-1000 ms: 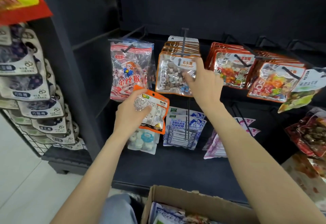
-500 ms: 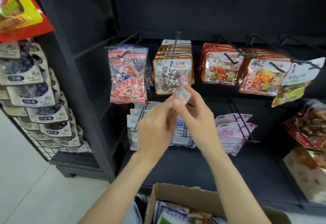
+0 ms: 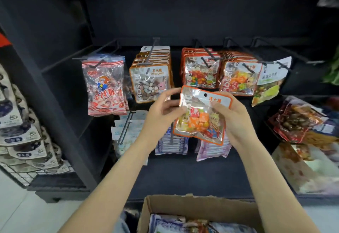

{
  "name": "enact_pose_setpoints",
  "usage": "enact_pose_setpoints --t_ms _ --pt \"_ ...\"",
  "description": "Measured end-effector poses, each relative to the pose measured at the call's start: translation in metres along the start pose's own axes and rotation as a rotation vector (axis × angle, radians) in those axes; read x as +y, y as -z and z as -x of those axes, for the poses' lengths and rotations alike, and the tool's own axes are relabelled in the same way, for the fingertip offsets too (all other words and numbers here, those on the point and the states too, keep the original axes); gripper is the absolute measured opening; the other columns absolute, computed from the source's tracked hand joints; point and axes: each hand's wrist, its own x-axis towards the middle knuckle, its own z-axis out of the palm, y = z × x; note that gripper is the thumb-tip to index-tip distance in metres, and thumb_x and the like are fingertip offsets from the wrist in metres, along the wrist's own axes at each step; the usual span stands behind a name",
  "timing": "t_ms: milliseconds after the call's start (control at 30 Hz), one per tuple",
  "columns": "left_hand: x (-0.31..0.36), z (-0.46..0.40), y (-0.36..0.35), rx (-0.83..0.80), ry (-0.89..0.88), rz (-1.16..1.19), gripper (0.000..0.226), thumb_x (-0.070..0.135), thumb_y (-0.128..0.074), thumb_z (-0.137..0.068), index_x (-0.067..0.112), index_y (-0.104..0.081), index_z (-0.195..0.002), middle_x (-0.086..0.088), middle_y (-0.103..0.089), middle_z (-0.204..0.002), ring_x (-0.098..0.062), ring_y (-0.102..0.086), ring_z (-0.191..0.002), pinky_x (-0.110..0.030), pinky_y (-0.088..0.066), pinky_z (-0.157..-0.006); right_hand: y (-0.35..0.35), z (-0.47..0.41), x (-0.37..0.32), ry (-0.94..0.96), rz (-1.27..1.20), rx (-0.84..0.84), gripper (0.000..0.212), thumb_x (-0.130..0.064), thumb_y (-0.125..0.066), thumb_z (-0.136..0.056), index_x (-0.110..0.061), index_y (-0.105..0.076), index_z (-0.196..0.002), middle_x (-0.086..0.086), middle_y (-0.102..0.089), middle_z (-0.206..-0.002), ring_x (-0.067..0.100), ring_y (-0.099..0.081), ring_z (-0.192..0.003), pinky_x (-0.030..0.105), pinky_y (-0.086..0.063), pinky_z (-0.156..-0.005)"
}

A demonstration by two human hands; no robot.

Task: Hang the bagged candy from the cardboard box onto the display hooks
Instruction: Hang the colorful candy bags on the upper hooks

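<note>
Just two bare forearms coming in from around 6 o'clock, no sleeves, watch, rings or gloves on the left hand (image 3: 161, 110) or right hand (image 3: 233, 118), fingernails short and plain.

Candy bag (image 3: 200, 115) btwn both hands, below hooks (image 3: 207, 56), above box (image 3: 198, 209).

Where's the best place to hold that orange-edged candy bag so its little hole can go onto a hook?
Probably by its two side edges, below the hang hole, as now: the left hand and right hand grip the orange-edged bag from either side. The flat pouch faces the viewer with its header on top, so side grips leave the hole free for a hook.
</note>
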Motion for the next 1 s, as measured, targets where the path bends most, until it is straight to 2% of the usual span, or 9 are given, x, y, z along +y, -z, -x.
enact_pose_setpoints --t_ms 167,267,333,433,567,667,767,900,1000 --pt "-0.003 -0.037 -0.033 0.025 0.009 -0.025 0.038 0.006 -0.066 -0.086 0.032 -0.056 -0.113 0.006 -0.071 -0.092 -0.009 -0.068 -0.080 -0.026 -0.057 -0.074 0.031 -0.025 0.000 0.017 -0.063 0.188 0.041 -0.017 -0.069 -0.086 -0.020 -0.048 -0.121 0.009 -0.067 -0.106 0.022 -0.069 -0.092 0.042 -0.057 -0.080" --pt "-0.011 -0.058 -0.059 0.091 -0.022 -0.063 0.040 0.004 -0.069 -0.083 0.030 -0.053 -0.109 0.005 -0.068 -0.090 -0.004 -0.065 -0.067 -0.019 -0.054 -0.067 0.053 -0.034 0.007 0.164 0.167 0.234 0.052 -0.022 -0.070 -0.086 -0.026 -0.040 -0.129 0.003 -0.064 -0.111 0.007 -0.068 -0.084 0.033 -0.056 -0.080" --pt "-0.016 -0.071 -0.078 0.098 -0.081 -0.112 0.038 0.005 -0.069 -0.083 0.033 -0.051 -0.101 0.008 -0.064 -0.088 -0.001 -0.061 -0.061 -0.017 -0.051 -0.063 0.067 -0.038 0.013 0.230 0.304 0.246 0.051 -0.020 -0.070 -0.086 -0.029 -0.044 -0.129 -0.003 -0.059 -0.120 0.010 -0.066 -0.089 0.034 -0.056 -0.080" --pt "-0.018 -0.084 -0.109 0.088 -0.261 -0.214 0.037 0.008 -0.064 -0.087 0.035 -0.051 -0.108 0.015 -0.060 -0.092 -0.002 -0.060 -0.071 -0.015 -0.049 -0.066 0.091 -0.047 0.016 0.392 0.487 0.335 0.048 -0.019 -0.067 -0.088 -0.032 -0.050 -0.130 -0.013 -0.051 -0.125 0.009 -0.055 -0.110 0.028 -0.049 -0.089" --pt "-0.026 -0.098 -0.136 0.091 -0.477 -0.352 0.046 0.010 -0.060 -0.091 0.029 -0.047 -0.131 0.015 -0.056 -0.112 -0.007 -0.060 -0.087 -0.017 -0.052 -0.071 0.111 -0.064 0.008 0.556 0.627 0.411 0.050 -0.012 -0.063 -0.090 -0.021 -0.049 -0.137 -0.004 -0.044 -0.121 -0.004 -0.044 -0.106 0.002 -0.033 -0.085" --pt "-0.040 -0.111 -0.145 0.095 -0.484 -0.404 0.047 0.015 -0.060 -0.090 0.025 -0.048 -0.135 0.022 -0.050 -0.123 -0.002 -0.054 -0.110 -0.037 -0.055 -0.084 0.119 -0.078 0.004 0.556 0.678 0.394 0.050 -0.011 -0.063 -0.090 -0.016 -0.049 -0.138 0.002 -0.044 -0.121 -0.015 -0.041 -0.097 -0.004 -0.030 -0.078" --pt "-0.047 -0.116 -0.146 0.114 -0.495 -0.429 0.049 0.019 -0.063 -0.088 0.024 -0.050 -0.136 0.028 -0.046 -0.117 0.011 -0.046 -0.112 -0.044 -0.056 -0.080 0.124 -0.087 0.003 0.523 0.691 0.348 0.049 -0.015 -0.064 -0.090 -0.022 -0.051 -0.136 0.006 -0.046 -0.127 0.000 -0.044 -0.099 0.001 -0.036 -0.082" --pt "-0.050 -0.110 -0.143 0.144 -0.450 -0.405 0.055 0.025 -0.066 -0.086 0.026 -0.047 -0.137 0.020 -0.050 -0.124 -0.006 -0.054 -0.111 -0.043 -0.055 -0.082 0.126 -0.087 0.004 0.509 0.683 0.297 0.049 -0.019 -0.064 -0.090 -0.024 -0.049 -0.137 0.006 -0.045 -0.130 0.013 -0.046 -0.115 0.002 -0.035 -0.086" --pt "-0.049 -0.120 -0.144 0.134 -0.408 -0.472 0.057 0.027 -0.065 -0.086 0.029 -0.045 -0.139 0.011 -0.053 -0.128 -0.014 -0.055 -0.113 -0.040 -0.049 -0.095 0.123 -0.095 0.004 0.533 0.753 0.337 0.048 -0.019 -0.062 -0.092 -0.021 -0.049 -0.138 0.007 -0.044 -0.130 -0.008 -0.044 -0.098 -0.003 -0.032 -0.081"
